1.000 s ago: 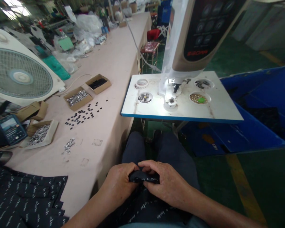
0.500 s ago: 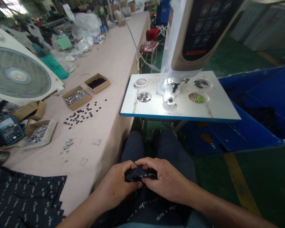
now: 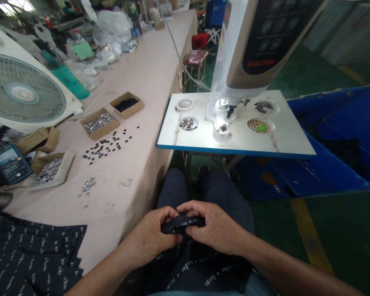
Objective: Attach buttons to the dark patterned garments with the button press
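Black fabric (image 3: 188,271) with small white lettering and stars drapes over my lap. My left hand (image 3: 156,232) pinches a folded part of it from the left, thumb below and fingers behind. Opposite it, my right hand (image 3: 212,224) grips the same fold, and the fingertips of both hands nearly meet. What lies under the fold is hidden. In front of my knees stands a snap-fastening machine (image 3: 228,111) on a white tabletop (image 3: 197,142) with a blue edge. Round wells in this top hold small metal parts (image 3: 258,125).
On the long table (image 3: 132,152) at left are small boxes of metal fasteners (image 3: 100,123), loose black discs (image 3: 105,148), a phone (image 3: 12,162), a fan (image 3: 21,90) and a pile of printed fabric (image 3: 33,255). A blue bin (image 3: 342,135) stands at right.
My fingers have shifted slightly on the fold, which bulges up a little more between them. The camera view has moved slightly.
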The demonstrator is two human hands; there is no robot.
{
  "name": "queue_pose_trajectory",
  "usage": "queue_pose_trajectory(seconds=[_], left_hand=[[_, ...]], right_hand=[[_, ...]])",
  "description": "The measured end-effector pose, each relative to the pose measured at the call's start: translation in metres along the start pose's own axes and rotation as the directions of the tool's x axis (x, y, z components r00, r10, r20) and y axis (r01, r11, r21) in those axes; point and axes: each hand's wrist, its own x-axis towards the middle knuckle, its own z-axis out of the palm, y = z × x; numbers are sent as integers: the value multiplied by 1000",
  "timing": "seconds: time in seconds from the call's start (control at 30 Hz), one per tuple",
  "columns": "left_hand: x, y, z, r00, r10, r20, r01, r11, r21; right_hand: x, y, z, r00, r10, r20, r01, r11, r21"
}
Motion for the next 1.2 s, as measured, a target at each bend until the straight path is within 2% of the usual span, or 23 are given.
queue_pose_trajectory(seconds=[0.13, 0.23, 0.3, 0.37, 0.4, 0.43, 0.5, 0.53, 0.57, 0.63, 0.7, 0.8, 0.93, 1.1, 1.2], left_hand=[[-1, 2, 2, 999, -5, -38, 8, 997, 78], [-5, 3, 6, 995, 17, -97, -4, 991, 137], [-8, 1, 11, 986, 68, -151, -36, 977, 209], [-11, -3, 14, 961, 209, -182, -137, 929, 343], [-13, -5, 14, 928, 325, -180, -223, 875, 430], [-15, -8, 15, 871, 464, -162, -322, 789, 523], [-19, -14, 13, 705, 706, -67, -485, 548, 681], [-22, -17, 12, 624, 781, -5, -532, 430, 730], [-24, -19, 11, 563, 824, 55, -561, 333, 758], [-29, -20, 9, 490, 859, 150, -595, 204, 777], [-33, -20, 8, 446, 875, 189, -600, 136, 788], [-38, -17, 7, 430, 880, 200, -586, 103, 804], [-40, -12, 6, 421, 885, 197, -590, 102, 801], [-41, -10, 6, 433, 879, 201, -594, 111, 797], [-41, -10, 7, 416, 890, 187, -608, 119, 785]], right_hand=[[-2, 2, 3, 999, -40, -28, 39, 999, -9], [-5, 3, 6, 994, -93, -59, 86, 990, -108], [-9, 3, 7, 984, -161, -81, 142, 969, -204], [-14, 1, 5, 969, -235, -81, 206, 941, -270], [-18, -1, 3, 964, -258, -68, 229, 930, -288], [-22, -2, 1, 962, -269, -51, 242, 923, -300], [-31, -5, -4, 960, -281, -19, 262, 916, -306], [-35, -7, -6, 958, -288, -8, 273, 915, -298], [-39, -8, -7, 955, -296, 1, 284, 916, -284], [-46, -9, -6, 950, -312, -14, 298, 919, -259], [-48, -8, 0, 944, -321, -77, 293, 922, -252], [-48, -5, 11, 920, -347, -182, 297, 920, -257], [-46, -2, 18, 886, -405, -224, 343, 900, -270], [-43, -3, 18, 861, -459, -218, 377, 865, -332], [-40, -6, 15, 863, -477, -167, 414, 856, -310]])
